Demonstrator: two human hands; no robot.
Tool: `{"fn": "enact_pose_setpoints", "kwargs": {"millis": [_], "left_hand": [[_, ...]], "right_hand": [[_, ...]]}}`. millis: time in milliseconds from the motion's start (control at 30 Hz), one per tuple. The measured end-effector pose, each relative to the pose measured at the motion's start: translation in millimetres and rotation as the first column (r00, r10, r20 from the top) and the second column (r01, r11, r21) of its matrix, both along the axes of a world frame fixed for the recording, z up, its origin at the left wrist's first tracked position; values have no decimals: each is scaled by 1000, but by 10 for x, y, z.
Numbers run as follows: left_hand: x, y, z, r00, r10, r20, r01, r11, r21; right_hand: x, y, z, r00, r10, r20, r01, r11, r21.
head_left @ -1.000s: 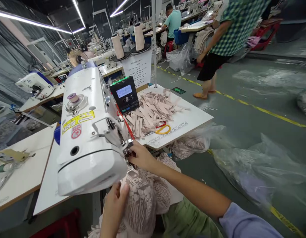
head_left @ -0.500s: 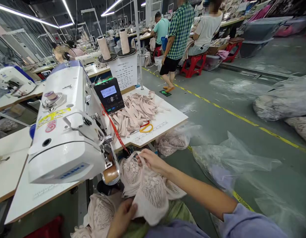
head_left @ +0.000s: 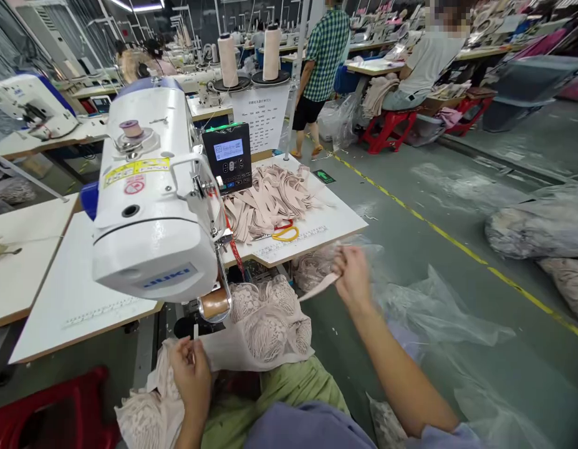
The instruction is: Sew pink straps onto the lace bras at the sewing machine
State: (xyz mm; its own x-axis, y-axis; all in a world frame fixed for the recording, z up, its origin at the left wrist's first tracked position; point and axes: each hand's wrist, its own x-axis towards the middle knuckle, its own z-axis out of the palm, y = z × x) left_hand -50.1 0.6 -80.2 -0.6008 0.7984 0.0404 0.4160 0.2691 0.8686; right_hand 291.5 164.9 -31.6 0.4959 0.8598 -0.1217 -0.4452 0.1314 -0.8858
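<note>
A pale pink lace bra (head_left: 267, 333) lies over my lap, below the front edge of the sewing table. My left hand (head_left: 191, 368) is closed on the end of its side band, pulling it out to the left; a narrow light strip pokes up above those fingers. Out to the right, my right hand (head_left: 355, 274) pinches a strap (head_left: 319, 287) drawn taut from the bra. More lace pieces (head_left: 151, 411) hang beside my left forearm. Just beyond the bra stands a white sewing machine (head_left: 153, 249).
On the white table (head_left: 335, 218) rest a heap of pink fabric strips (head_left: 270, 199) and yellow-and-red-handled scissors (head_left: 286, 233). A red stool (head_left: 59, 405) is at lower left. Plastic bags (head_left: 438, 312) lie on the floor at right. A person in a checked shirt (head_left: 328, 53) stands farther back.
My right hand has moved right and up, stretching a strap away. My left hand has shifted left with the band, and the bra now lies spread out. The view has turned slightly left.
</note>
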Motion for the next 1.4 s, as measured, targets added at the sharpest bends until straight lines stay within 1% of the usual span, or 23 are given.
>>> {"fn": "enact_pose_setpoints", "kwargs": {"millis": [67, 100, 133, 167, 200, 233, 267, 333, 400, 467, 533, 633, 767, 833, 900, 1000, 1033, 1067, 1100, 1167, 1233, 1333, 1400], "left_hand": [[93, 36, 161, 992, -123, -25, 123, 992, 7], [130, 50, 267, 978, -208, -28, 208, 978, 3], [164, 60, 386, 957, -290, -27, 290, 957, 1], [195, 66, 512, 932, -361, -23, 361, 933, -1], [225, 68, 640, 905, -425, -22, 425, 905, -2], [254, 66, 764, 879, -477, -28, 477, 879, 2], [281, 58, 879, 851, -524, -42, 525, 851, 3], [328, 28, 1062, 786, -610, -99, 612, 791, -15], [359, -14, 1165, 714, -679, -168, 680, 731, -64], [370, -53, 1187, 663, -711, -235, 709, 697, -108], [367, -84, 1152, 640, -713, -285, 713, 690, -126], [351, -116, 1074, 629, -707, -324, 708, 693, -136], [328, -130, 1043, 604, -683, -412, 701, 701, -134], [304, -117, 1058, 621, -702, -349, 707, 694, -136], [260, -99, 1078, 650, -721, -238, 718, 686, -116], [173, -93, 1104, 672, -726, -144, 724, 686, -75], [148, -98, 1115, 677, -725, -130, 722, 688, -77], [129, -106, 1129, 677, -726, -116, 721, 687, -91], [116, -115, 1144, 674, -731, -107, 723, 682, -107], [109, -129, 1180, 663, -742, -104, 730, 671, -130], [119, -134, 1216, 657, -744, -122, 731, 668, -136], [134, -127, 1253, 647, -738, -188, 727, 673, -136], [130, -121, 1262, 633, -745, -209, 737, 663, -133]], "right_hand": [[-310, -307, 36, 973, 212, 94, -211, 977, -21], [-471, -478, 50, 922, 353, 160, -352, 935, -38], [-620, -645, 68, 771, 561, 302, -569, 819, -68], [-751, -797, 92, 618, 677, 401, -704, 703, -102], [-858, -925, 124, 463, 744, 482, -797, 587, -142], [-941, -1026, 164, 334, 765, 551, -848, 499, -178], [-1001, -1097, 209, 261, 759, 596, -866, 457, -202], [-1067, -1166, 302, 182, 725, 664, -866, 438, -241], [-1090, -1175, 385, 126, 694, 708, -858, 435, -274], [-1097, -1165, 447, 60, 680, 731, -861, 406, -307], [-1102, -1155, 493, 0, 676, 737, -860, 375, -345], [-1115, -1137, 549, -33, 697, 716, -863, 341, -372], [-1136, -1091, 591, 0, 710, 704, -889, 322, -325], [-1132, -1051, 568, 43, 749, 662, -889, 330, -317], [-1114, -997, 508, 119, 829, 547, -881, 342, -327], [-1081, -910, 397, 279, 872, 402, -855, 416, -309], [-1076, -891, 374, 289, 863, 415, -857, 427, -290], [-1077, -879, 363, 262, 843, 470, -870, 416, -263], [-1084, -876, 366, 203, 812, 548, -894, 382, -235], [-1116, -891, 404, 46, 692, 720, -949, 255, -184], [-1161, -920, 458, -53, 536, 843, -979, 138, -150], [-1221, -957, 510, -106, 403, 909, -990, 41, -133], [-1246, -971, 514, -103, 346, 932, -993, 23, -119]]}}
